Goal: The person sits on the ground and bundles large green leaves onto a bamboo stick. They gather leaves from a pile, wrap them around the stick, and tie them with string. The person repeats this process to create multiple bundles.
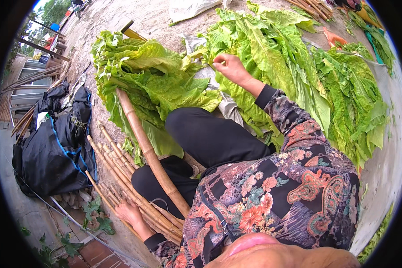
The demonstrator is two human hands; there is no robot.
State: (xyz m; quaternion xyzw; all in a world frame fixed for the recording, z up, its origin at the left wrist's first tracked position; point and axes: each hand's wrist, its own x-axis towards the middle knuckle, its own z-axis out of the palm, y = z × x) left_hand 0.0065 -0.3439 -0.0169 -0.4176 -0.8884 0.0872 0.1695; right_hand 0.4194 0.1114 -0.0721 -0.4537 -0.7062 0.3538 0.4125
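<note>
At the lower left my left hand (131,215) rests with bent fingers on a bundle of bamboo poles (116,156), closed around one of them. My right hand (232,69) is held up over a big pile of yellow-green tobacco leaves (272,62). Its fingers are curled into a pinch; anything between them is too small to make out. A thicker bamboo pole (140,131) slants across my lap. The far end of this pole goes in under a bunch of tobacco leaves (152,76), which hides it.
Black sheeting with blue edging (53,156) lies heaped at the left. Behind it are stacked grey pieces (29,87). More leaves (353,98) lie at the right. A white sack (194,9) and several thin sticks (310,8) are at the back. Green vine leaves (96,216) grow lower left.
</note>
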